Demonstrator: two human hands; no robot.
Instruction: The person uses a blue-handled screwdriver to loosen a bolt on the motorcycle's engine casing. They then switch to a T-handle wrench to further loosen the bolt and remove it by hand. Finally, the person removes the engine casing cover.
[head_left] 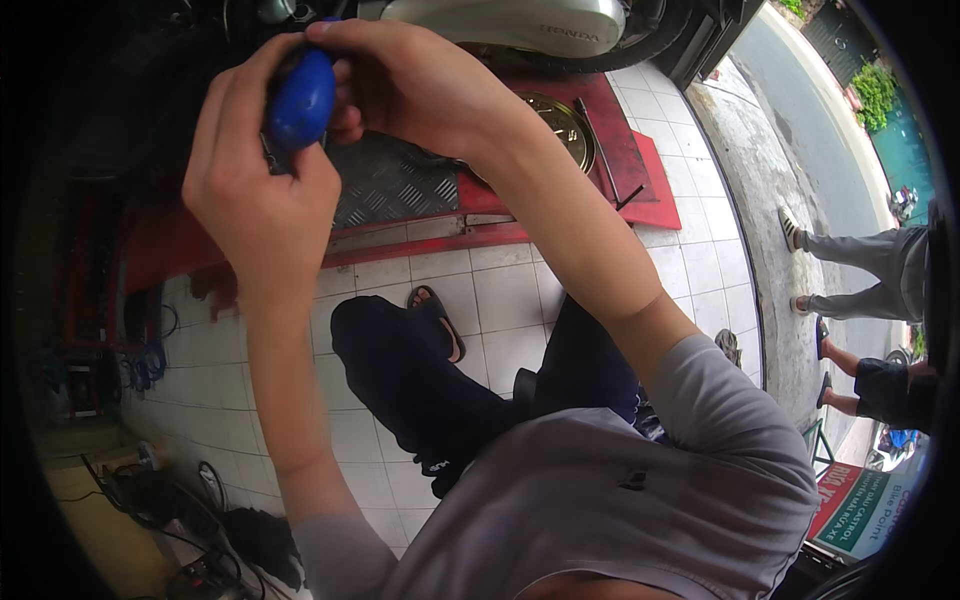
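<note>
Up at the top left, my left hand (pixel 245 185) is closed around a rounded, glossy blue handle-like thing (pixel 303 102). Its dark lower part is mostly hidden by my fingers, so its exact kind does not show. My right hand (pixel 410 85) is beside it with fingers curled, and one fingertip meets the left hand's fingertips at the blue thing's top end. Whatever lies within the right fingers is hidden. Both hands are raised in front of a motorbike (pixel 500 22), whose silver side panel and dark tyre show at the top edge.
Below my hands is a red lift platform (pixel 640 165) with a dark tread plate (pixel 395 190). A round metal tray (pixel 540 100) of small parts and a long thin tool (pixel 597 145) lie on it. Hoses (pixel 145 360) sit at left; two people stand outside at right.
</note>
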